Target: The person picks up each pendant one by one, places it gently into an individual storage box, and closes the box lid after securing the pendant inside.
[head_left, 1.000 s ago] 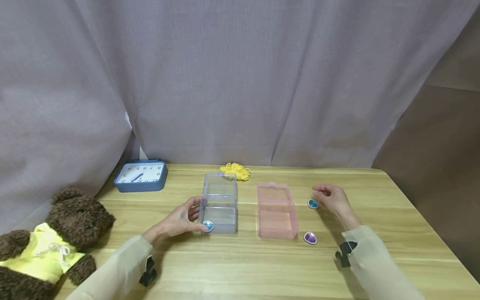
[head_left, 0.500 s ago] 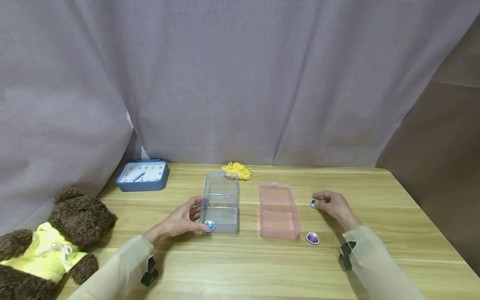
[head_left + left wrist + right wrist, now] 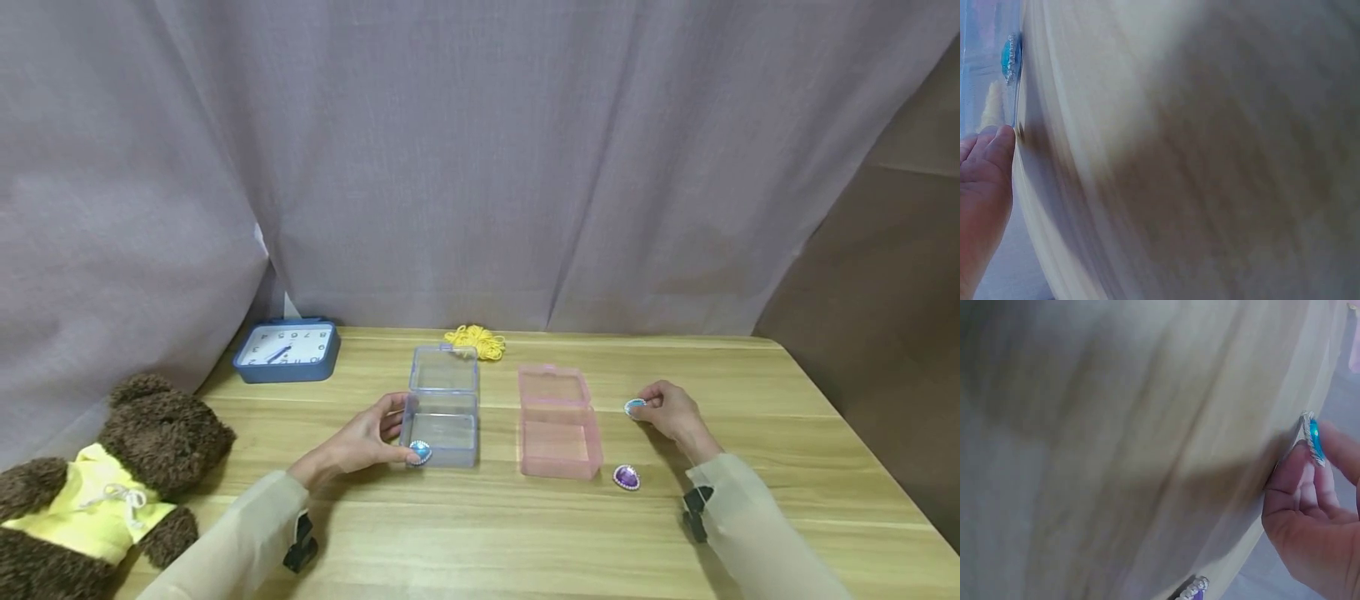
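**Blue box and two blue gems: current condition**

Blue box [image 3: 453, 457]: translucent, rectangular; located just below the centre of the head view. Lid swung back, open side up. The left hand [image 3: 367, 440] grips its left side.

First gem [image 3: 420, 452]: blue face, pearly beaded rim; located at the box's front-left corner, beside the thumb tip. Whether it sits inside or outside the wall cannot be determined.

Second gem [image 3: 1315, 435]: blue face, beaded silvery rim; pinched by the right hand [image 3: 672, 415]. Located right of centre in the head view; seen nearly edge-on at the right of the right wrist view.
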{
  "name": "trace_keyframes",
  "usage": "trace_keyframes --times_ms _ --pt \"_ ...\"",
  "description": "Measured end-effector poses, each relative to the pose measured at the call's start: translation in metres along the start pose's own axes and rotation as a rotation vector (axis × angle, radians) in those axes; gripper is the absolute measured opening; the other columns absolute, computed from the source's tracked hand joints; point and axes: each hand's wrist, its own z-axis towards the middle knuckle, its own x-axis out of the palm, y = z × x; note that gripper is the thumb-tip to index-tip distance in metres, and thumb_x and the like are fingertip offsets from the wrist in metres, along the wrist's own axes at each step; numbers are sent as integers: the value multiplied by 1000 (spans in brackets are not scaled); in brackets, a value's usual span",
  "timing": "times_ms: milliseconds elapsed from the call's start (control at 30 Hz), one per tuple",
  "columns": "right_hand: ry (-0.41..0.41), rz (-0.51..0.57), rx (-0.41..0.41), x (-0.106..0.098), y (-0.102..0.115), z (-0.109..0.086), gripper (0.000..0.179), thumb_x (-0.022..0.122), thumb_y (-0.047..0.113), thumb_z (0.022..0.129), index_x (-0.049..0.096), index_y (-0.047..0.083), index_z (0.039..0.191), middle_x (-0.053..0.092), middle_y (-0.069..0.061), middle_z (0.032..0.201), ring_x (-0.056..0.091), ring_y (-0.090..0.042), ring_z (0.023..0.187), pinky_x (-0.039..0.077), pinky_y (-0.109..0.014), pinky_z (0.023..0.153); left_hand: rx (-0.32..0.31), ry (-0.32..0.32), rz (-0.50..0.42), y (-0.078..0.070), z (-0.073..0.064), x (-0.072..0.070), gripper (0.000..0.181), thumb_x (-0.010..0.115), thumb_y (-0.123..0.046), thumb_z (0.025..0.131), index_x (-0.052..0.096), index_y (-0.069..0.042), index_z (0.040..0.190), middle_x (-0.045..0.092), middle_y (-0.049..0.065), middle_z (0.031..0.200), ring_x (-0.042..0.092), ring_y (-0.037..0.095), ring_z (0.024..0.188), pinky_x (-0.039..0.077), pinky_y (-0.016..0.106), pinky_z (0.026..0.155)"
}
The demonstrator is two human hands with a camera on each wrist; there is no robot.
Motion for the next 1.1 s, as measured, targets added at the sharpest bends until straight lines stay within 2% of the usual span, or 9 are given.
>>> trace_keyframes --times_ms 133,200,300,433,533,667,767,933,1100 --pt "-57 164 -2 -3 7 -2 39 63 3 87 47 -17 116 58 4 74 57 -3 62 55 -17 56 5 -2 -3 -1 1 -1 91 82 -10 71 24 9 140 26 28 148 28 41 136 32 35 113" --pt "-81 282 -26 -5 19 -3 42 61 3 88 46 -18 121 58 10 73 58 0 62 57 -16 59 6 -2 -3 -2 1 -2 92 82 -10 71 24 9 140 26 27 148 28 41 137 32 35 113" --pt "-84 443 -48 -4 47 -6 34 62 4 89 53 -13 116 60 16 70 59 2 63 57 -14 61 5 -3 -1 -3 1 -3 93 82 -11 71 24 9 140 26 27 148 28 41 137 32 34 112" --pt "-15 639 -68 11 89 -13 16 62 5 89 57 1 104 64 15 72 60 1 64 55 -12 60 -5 -5 5 -3 0 -3 93 82 -12 70 24 7 140 26 26 149 29 40 137 32 33 112" --pt "84 757 -74 32 118 -19 17 59 1 90 54 -1 106 66 9 74 62 -2 65 56 -12 61 -12 -8 4 -3 0 -3 93 83 -12 70 25 7 140 26 26 149 29 39 137 32 34 112" --pt "208 789 -57 69 149 -27 23 58 0 90 50 -5 111 66 4 75 64 -5 66 57 -15 62 -9 -15 7 -2 1 -4 92 82 -11 71 25 8 139 26 27 149 29 40 137 32 36 113" --pt "270 783 -53 97 165 -32 28 58 -1 90 51 -8 116 65 2 76 64 -6 65 58 -16 62 -4 -15 11 -1 0 -3 91 82 -11 71 25 8 140 26 27 149 29 41 137 31 37 113" --pt "328 777 -75 135 177 -36 32 57 -7 88 52 -13 119 64 -2 78 64 -7 63 59 -18 64 -4 -7 13 0 1 -2 92 81 -12 72 24 8 140 25 27 149 29 41 136 31 37 113" --pt "349 726 -94 159 180 -37 29 55 -10 87 54 -16 115 62 -7 80 64 -7 62 60 -19 65 -9 -8 6 0 1 0 90 81 -11 72 25 7 140 27 26 148 30 40 136 30 38 113"
